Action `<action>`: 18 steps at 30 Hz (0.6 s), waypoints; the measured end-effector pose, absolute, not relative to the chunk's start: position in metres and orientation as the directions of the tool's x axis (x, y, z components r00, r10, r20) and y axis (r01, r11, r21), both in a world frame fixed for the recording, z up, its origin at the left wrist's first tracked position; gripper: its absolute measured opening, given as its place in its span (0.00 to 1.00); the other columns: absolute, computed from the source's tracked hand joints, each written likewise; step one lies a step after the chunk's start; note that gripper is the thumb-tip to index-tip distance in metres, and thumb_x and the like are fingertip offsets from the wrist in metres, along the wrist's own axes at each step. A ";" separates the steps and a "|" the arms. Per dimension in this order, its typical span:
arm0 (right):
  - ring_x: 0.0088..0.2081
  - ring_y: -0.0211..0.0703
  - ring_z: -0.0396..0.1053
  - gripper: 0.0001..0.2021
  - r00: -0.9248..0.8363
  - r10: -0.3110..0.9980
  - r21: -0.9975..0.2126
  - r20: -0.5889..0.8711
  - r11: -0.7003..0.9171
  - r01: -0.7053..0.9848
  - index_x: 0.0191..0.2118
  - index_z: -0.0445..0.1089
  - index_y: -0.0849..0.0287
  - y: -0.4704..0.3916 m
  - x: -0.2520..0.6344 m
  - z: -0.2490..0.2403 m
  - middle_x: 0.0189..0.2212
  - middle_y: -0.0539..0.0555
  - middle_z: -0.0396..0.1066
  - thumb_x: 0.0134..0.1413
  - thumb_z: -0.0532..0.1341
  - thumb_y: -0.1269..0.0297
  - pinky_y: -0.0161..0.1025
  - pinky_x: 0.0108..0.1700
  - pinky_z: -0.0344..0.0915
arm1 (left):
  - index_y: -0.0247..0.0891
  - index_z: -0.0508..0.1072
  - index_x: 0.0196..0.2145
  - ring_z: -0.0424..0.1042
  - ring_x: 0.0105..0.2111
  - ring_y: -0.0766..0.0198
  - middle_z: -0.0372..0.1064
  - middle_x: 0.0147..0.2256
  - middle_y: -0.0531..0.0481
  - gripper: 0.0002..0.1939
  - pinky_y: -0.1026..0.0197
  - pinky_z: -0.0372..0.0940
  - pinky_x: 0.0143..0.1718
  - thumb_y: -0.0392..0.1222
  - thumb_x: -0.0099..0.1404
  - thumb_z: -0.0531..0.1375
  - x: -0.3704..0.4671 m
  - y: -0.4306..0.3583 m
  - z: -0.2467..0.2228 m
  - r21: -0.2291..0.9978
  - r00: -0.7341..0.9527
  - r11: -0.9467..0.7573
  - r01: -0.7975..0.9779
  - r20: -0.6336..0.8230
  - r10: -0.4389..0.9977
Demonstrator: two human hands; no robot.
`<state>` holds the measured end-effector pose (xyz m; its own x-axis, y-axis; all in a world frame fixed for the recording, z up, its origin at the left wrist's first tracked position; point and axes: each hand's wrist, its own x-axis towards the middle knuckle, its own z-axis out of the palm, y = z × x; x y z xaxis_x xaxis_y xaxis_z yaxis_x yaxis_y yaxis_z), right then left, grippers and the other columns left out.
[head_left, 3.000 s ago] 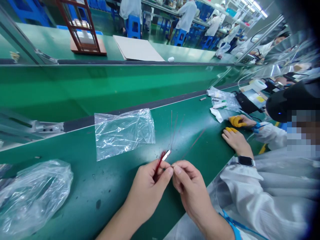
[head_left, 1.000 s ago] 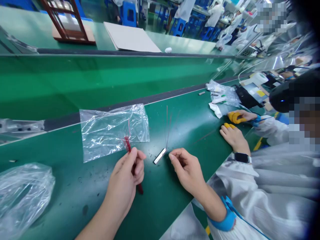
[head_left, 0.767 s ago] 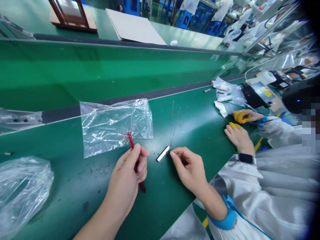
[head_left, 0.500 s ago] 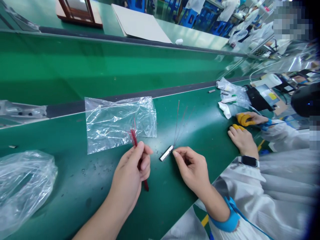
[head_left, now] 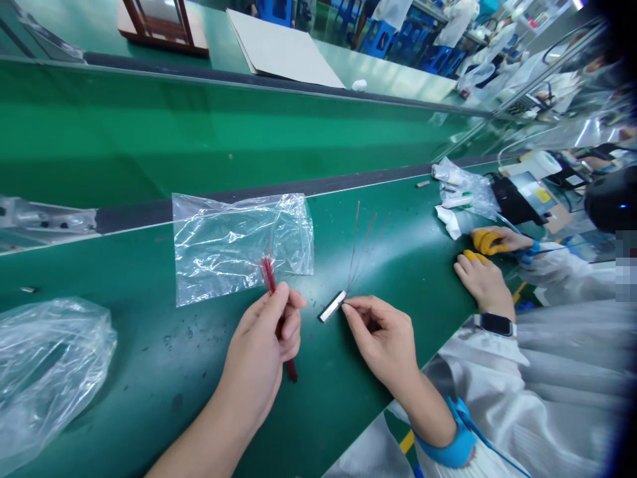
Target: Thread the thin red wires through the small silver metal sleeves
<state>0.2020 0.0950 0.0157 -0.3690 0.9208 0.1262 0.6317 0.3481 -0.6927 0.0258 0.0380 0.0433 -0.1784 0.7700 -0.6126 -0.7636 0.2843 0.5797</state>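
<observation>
My left hand [head_left: 266,325] is closed around a bundle of thin red wires [head_left: 269,271]. Their fine ends fan out above the thumb, and a darker end pokes out below the fingers. To its right, my right hand [head_left: 383,335] pinches thumb and forefinger at the near end of a small black-and-white block [head_left: 332,307]. From that same end a few thin reddish wires [head_left: 353,249] rise up and away from me. The fingertips hide exactly how the block and wires meet. A blue band [head_left: 448,438] circles my right wrist.
A clear plastic bag [head_left: 223,259] lies flat behind my left hand, and another crumpled bag [head_left: 50,372] is at the left. A co-worker's hands [head_left: 485,282] with yellow finger covers rest on the green bench at the right, near bagged items [head_left: 462,186].
Both hands keep the same grip and pose. The whole view has shifted very slightly; nothing has been let go or taken hold of.
</observation>
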 end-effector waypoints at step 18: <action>0.20 0.37 0.63 0.11 -0.246 0.955 -0.624 0.167 0.296 0.723 0.29 0.68 0.57 0.093 0.186 0.016 0.18 0.46 0.65 0.55 0.68 0.58 0.36 0.25 0.60 | 0.35 0.73 0.27 0.46 0.16 0.74 0.52 0.17 0.59 0.19 0.68 0.45 0.17 0.54 0.66 0.61 0.027 0.039 0.041 0.570 -0.182 0.278 -0.773 -0.620 0.764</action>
